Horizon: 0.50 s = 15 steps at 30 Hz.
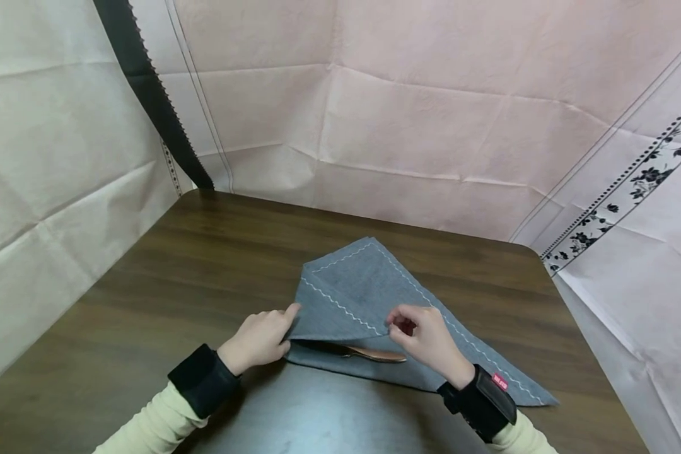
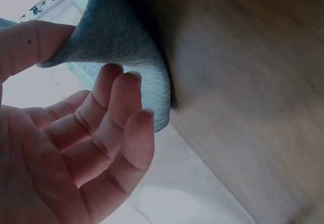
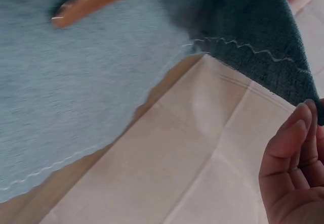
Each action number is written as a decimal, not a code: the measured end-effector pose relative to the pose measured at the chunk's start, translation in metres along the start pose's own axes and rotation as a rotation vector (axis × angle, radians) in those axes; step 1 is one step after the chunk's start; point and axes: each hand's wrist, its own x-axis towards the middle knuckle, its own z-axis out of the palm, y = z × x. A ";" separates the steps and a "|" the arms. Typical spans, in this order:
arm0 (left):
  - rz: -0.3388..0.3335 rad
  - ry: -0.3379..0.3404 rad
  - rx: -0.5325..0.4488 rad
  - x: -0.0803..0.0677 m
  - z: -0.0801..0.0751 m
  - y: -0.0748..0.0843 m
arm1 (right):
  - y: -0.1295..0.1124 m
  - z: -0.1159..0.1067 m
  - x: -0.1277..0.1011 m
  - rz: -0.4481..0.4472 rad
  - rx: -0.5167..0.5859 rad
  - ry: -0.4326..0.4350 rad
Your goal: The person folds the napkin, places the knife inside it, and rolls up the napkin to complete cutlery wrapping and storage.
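The left hand [image 1: 258,340] pinches the left fold edge of the cloth [image 1: 369,296], thumb on top and fingers curled beneath; the left wrist view confirms this, with the thumb [image 2: 30,44] pressed on the upper face and the fingertips [image 2: 124,85] against the rolled edge of the fabric [image 2: 121,37]. The cloth is grey with white zigzag stitching and lies near the front middle of the table [image 1: 147,284], one flap folded over toward the person. Under the lifted flap, between the two hands, a copper-coloured utensil [image 1: 374,354] lies on the lower layer; only its handle end shows, so its type cannot be told. The right wrist view shows the same piece [image 3: 83,1] on the fabric, partly covered by the darker upper layer. The right hand [image 1: 425,337] pinches the stitched edge of the flap just right of the middle and holds it slightly raised. The cloth's right corner [image 1: 539,397] extends flat toward the table's front right. Judged status: the first fold over the utensil is made but not pressed down; the utensil is still partly exposed, and any further folding or rolling of the remaining cloth is not yet done. Paper sheets [image 1: 431,126] line the walls behind.
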 end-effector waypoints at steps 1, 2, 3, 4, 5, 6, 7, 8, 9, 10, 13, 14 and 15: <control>0.005 -0.005 0.004 0.000 0.001 0.000 | 0.002 -0.001 -0.004 0.002 -0.003 -0.003; 0.009 -0.013 0.003 -0.001 0.002 0.001 | 0.004 -0.001 -0.007 0.005 -0.008 -0.006; 0.014 -0.020 0.004 -0.001 0.003 0.001 | 0.006 -0.002 -0.011 0.011 -0.011 -0.010; 0.019 -0.026 0.006 -0.001 0.004 0.001 | 0.007 -0.002 -0.014 0.014 -0.012 -0.015; 0.026 -0.034 0.007 -0.001 0.005 0.002 | 0.009 -0.003 -0.017 0.020 -0.019 -0.020; 0.033 -0.045 0.009 -0.001 0.006 0.002 | 0.011 -0.003 -0.020 0.026 -0.026 -0.031; 0.038 -0.059 0.007 -0.001 0.006 0.002 | 0.013 -0.003 -0.024 0.033 -0.035 -0.042; 0.045 -0.070 0.007 0.000 0.007 0.002 | 0.015 -0.003 -0.027 0.043 -0.046 -0.060; 0.052 -0.082 0.010 0.000 0.007 0.002 | 0.017 -0.002 -0.030 0.053 -0.056 -0.079; 0.059 -0.093 0.012 0.000 0.007 0.002 | 0.019 -0.002 -0.033 0.062 -0.065 -0.103; 0.080 -0.119 0.018 0.000 0.007 0.002 | 0.023 0.001 -0.040 0.103 -0.071 -0.180; 0.087 -0.124 0.020 0.000 0.007 0.002 | 0.024 0.001 -0.042 0.119 -0.068 -0.205; 0.090 -0.129 0.021 0.000 0.007 0.002 | 0.024 0.002 -0.043 0.135 -0.064 -0.229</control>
